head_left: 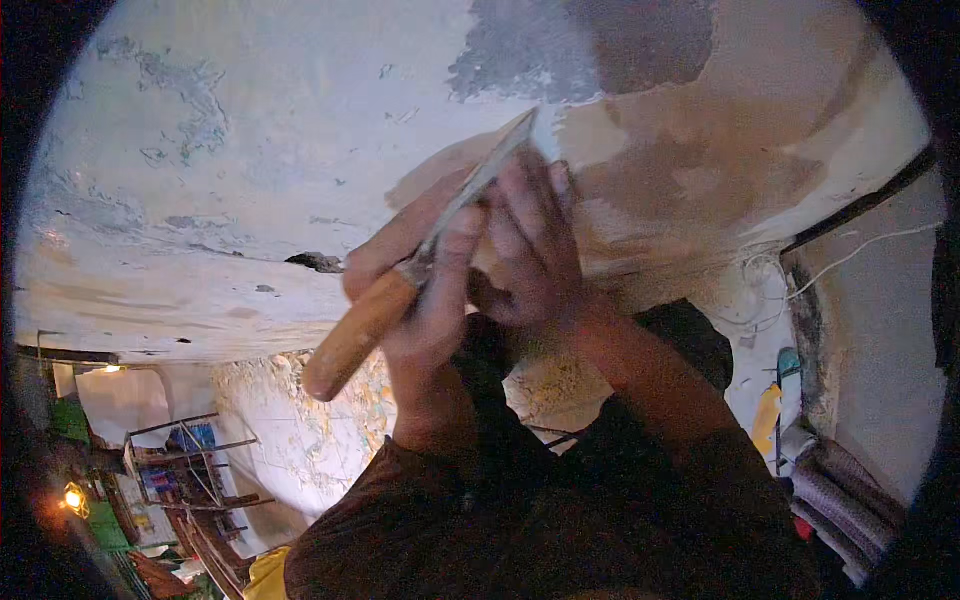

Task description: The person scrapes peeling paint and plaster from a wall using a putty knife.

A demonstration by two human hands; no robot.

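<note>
A trowel (358, 330) with a wooden handle and a thin metal blade slants up to the right, seen nearly edge-on. Closed round it where handle meets blade is my left hand (430, 300), its thumb up along the metal. My right hand (535, 240) is alongside the blade's upper part, fingers stretched upward and slightly apart. Motion blurs its fingertips; they look to be touching the blade. The blade's tip reaches the pale plastered surface (330, 110), just below a dark grey patch (650, 45). Damp-looking brown smears (690, 180) spread right of my hands.
A dark hole (315, 262) breaks the surface at left. Lower left are a metal frame (195, 460) and a lit lamp (75, 498). A white cable (850, 240) hangs at right, above rolled grey fabric (850, 500). Below is a flaking wall (310, 420).
</note>
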